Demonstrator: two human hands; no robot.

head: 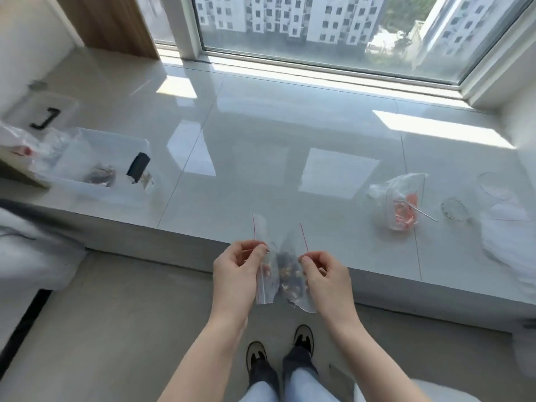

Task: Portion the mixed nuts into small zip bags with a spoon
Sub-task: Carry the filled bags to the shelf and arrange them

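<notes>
Two small clear zip bags with red seal lines hang in front of the sill edge. My left hand (pixel 239 266) pinches the left zip bag (pixel 265 288), which holds only a few nuts. My right hand (pixel 326 274) pinches the right zip bag (pixel 290 274), which holds mixed nuts in its lower half. The two bags touch each other. A bigger clear bag of unused zip bags (pixel 401 203) with red strips lies on the sill at the right, a thin clear spoon (pixel 422 211) resting against it.
A clear plastic bin (pixel 113 169) at the left holds dark packets and a black clip. A lid with a black mark (pixel 43 117) lies behind it. Glass dishes (pixel 455 208) and a white cloth (pixel 510 242) sit at the far right. My shoes (pixel 280 348) are on the floor below.
</notes>
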